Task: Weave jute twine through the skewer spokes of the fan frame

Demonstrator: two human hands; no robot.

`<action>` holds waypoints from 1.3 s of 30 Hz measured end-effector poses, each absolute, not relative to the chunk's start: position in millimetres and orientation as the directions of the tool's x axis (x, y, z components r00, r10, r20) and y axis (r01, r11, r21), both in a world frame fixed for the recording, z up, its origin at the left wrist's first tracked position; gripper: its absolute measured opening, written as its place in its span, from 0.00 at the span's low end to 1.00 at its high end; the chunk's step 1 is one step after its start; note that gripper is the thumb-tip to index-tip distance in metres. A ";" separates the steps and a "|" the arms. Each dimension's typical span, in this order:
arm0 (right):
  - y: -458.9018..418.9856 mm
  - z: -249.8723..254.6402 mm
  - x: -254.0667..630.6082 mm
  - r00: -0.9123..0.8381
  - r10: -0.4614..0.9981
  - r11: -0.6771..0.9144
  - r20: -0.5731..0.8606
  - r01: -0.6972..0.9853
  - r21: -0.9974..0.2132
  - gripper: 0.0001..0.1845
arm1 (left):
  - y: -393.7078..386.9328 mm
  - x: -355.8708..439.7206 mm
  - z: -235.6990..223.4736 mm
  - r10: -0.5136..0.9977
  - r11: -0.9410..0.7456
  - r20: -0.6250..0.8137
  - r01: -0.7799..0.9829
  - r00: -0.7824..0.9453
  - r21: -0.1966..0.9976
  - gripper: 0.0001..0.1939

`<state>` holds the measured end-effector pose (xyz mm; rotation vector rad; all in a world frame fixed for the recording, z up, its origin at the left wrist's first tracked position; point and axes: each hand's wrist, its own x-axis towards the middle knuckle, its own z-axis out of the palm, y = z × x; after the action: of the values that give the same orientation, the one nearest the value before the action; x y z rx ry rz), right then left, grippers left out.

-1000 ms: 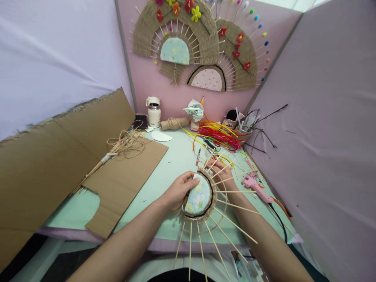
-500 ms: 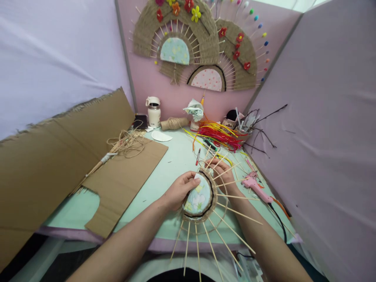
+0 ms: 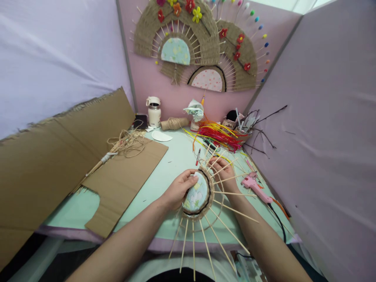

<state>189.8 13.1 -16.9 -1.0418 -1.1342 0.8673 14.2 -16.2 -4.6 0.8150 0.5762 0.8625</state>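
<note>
At the lower centre of the frame, the half-round fabric panel (image 3: 196, 194) is gripped along its straight edge by the left hand (image 3: 179, 190), apparently so its splayed sticks (image 3: 194, 250) are left free for the right hand (image 3: 222, 171), whose curled hold among them cannot be told

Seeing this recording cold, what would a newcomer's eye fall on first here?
Probably the half-round floral piece at the front of the mint table, its pale sticks fanning out, gripped by the left hand with the right hand among the upper sticks. Next, the woven fans with bright flowers on the pink wall, and the tangle of red and yellow strands toward the table's back.
</note>
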 end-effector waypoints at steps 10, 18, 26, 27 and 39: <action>10.5 -16.5 188.9 0.244 0.917 0.331 0.315 -0.028 -0.943 0.14 | -15.6 13.9 -2.8 0.790 0.485 -0.157 -0.447 0.592 0.752 0.17; 6.1 -15.3 186.5 0.061 0.979 0.203 0.196 -0.165 -0.965 0.14 | -4.6 8.2 -5.9 0.558 0.723 -0.203 -0.351 0.805 0.595 0.15; 7.1 -12.5 182.1 -0.004 0.973 0.228 0.232 -0.175 -0.958 0.10 | 2.4 9.8 -20.0 0.447 0.822 -0.138 -0.345 0.884 0.454 0.16; 7.3 -12.8 181.9 0.000 0.972 0.233 0.236 -0.166 -0.958 0.09 | 2.6 10.2 -22.8 0.441 0.824 -0.129 -0.344 0.888 0.450 0.17; 8.6 -14.1 178.5 0.082 0.959 0.278 0.271 -0.101 -0.955 0.06 | 1.2 12.8 -26.5 0.445 0.819 -0.115 -0.351 0.888 0.454 0.14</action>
<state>178.5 8.6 -14.1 -0.9556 -1.1986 1.0065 12.8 1.2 -26.5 0.4384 0.2207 0.4273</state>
